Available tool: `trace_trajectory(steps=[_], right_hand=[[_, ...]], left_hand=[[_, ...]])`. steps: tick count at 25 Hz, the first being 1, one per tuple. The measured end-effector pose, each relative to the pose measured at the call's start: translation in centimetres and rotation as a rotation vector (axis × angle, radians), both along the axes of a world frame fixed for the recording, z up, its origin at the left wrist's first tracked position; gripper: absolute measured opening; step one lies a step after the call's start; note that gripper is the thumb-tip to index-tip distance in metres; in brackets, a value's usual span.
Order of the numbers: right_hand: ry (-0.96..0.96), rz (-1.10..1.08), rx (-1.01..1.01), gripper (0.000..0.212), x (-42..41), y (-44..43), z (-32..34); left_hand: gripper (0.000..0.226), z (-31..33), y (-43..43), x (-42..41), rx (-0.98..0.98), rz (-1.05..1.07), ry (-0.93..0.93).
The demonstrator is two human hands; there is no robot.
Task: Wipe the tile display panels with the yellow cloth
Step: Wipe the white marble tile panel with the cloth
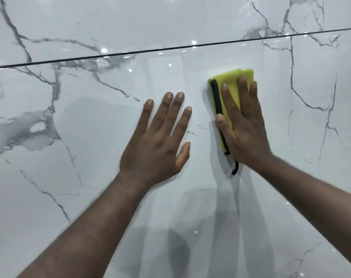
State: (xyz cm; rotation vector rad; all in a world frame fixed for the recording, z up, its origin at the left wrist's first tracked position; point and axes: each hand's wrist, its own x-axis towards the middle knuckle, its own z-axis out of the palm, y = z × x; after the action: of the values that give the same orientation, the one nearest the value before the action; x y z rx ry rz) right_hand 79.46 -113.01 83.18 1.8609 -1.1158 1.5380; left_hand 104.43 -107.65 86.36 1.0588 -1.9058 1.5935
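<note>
Head view: cloth (231, 83) soft, light, folded; judged to slide easily on glossy panel (90, 177), best pressed flat under palm. Right hand (242, 125) flat on it, fingers straight, slightly spread, cloth poking out past fingertips. Left hand (160, 137) splayed on panel beside it.

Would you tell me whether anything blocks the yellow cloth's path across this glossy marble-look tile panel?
Leftward, yes: the left hand lies flat on the glossy white marble-look tile panel, just beside the folded yellow cloth under the right hand. Upward and rightward, nothing visible.
</note>
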Motion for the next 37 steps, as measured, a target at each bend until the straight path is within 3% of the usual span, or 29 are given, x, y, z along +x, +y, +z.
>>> trace_trajectory(steps=[2, 5, 6, 9, 10, 13, 14, 17, 18, 21, 22, 25, 26, 29, 30, 33, 34, 37], right_hand=[[-0.047, 0.028, -0.033, 0.061, -0.8, -0.2, 2.8], [-0.463, -0.05, 0.086, 0.062, 1.5, 0.1, 0.7], [-0.409, -0.092, 0.097, 0.063, 3.3, 0.7, -1.0], [0.093, 0.043, 0.017, 0.064, 4.6, 2.4, -1.3], [0.1, 0.058, 0.0, 0.064, 4.2, 2.4, -0.1], [-0.321, 0.035, 0.132, 0.064, 5.5, 2.9, 0.0], [-0.314, 0.002, 0.142, 0.065, 7.2, 3.3, -1.1], [0.064, 0.061, 0.056, 0.064, 9.8, 4.8, -1.3], [0.063, 0.089, 0.043, 0.064, 10.3, 5.2, 0.1], [-0.3, 0.101, 0.131, 0.064, 14.2, 6.7, 1.5], [-0.275, 0.072, 0.121, 0.065, 16.4, 7.4, 0.7], [0.088, 0.108, 0.021, 0.065, 19.2, 8.5, -0.8], [0.049, 0.128, 0.013, 0.064, 19.2, 8.7, -0.1], [-0.343, 0.115, 0.16, 0.064, 20.7, 9.2, 0.5], [-0.279, 0.081, 0.144, 0.065, 21.9, 9.5, -0.1], [0.193, 0.089, -0.052, 0.062, 22.8, 10.2, 0.8], [0.167, 0.105, -0.059, 0.062, 22.3, 10.2, 1.9], [-0.263, 0.126, 0.08, 0.062, 22.5, 10.0, 1.7]], left_hand=[[0.076, 0.3, 0.3, 0.0, 0.027, -0.03, 0.004], [0.076, 0.6, 1.5, 1.0, 0.043, -0.071, 0.041], [0.075, 0.7, 2.1, 1.7, 0.033, -0.06, 0.05], [0.077, 1.3, 3.5, 4.6, 0.015, -0.013, 0.048], [0.077, 1.3, 4.0, 5.7, 0.016, -0.002, 0.051], [0.078, 0.4, 5.3, 9.1, 0.012, 0.017, 0.092], [0.078, -0.1, 5.8, 10.2, 0.011, 0.018, 0.101], [0.078, -0.6, 7.1, 13.2, 0.016, 0.0, 0.086], [0.078, -0.5, 7.5, 14.3, 0.012, -0.004, 0.085], [0.076, -0.7, 8.5, 17.2, -0.021, -0.003, 0.113], [0.076, -0.9, 8.9, 18.0, -0.026, -0.003, 0.122], [0.076, -1.2, 10.0, 20.2, -0.021, -0.006, 0.095], [0.077, -1.3, 10.5, 21.2, -0.025, -0.009, 0.1], [0.076, -1.7, 11.4, 23.7, -0.051, -0.014, 0.15], [0.076, -1.8, 11.6, 24.4, -0.057, -0.011, 0.154], [0.075, -1.9, 11.4, 25.3, -0.054, -0.023, 0.128], [0.075, -1.9, 11.2, 25.3, -0.053, -0.026, 0.124], [0.076, -2.4, 10.9, 25.3, -0.076, -0.011, 0.129]])
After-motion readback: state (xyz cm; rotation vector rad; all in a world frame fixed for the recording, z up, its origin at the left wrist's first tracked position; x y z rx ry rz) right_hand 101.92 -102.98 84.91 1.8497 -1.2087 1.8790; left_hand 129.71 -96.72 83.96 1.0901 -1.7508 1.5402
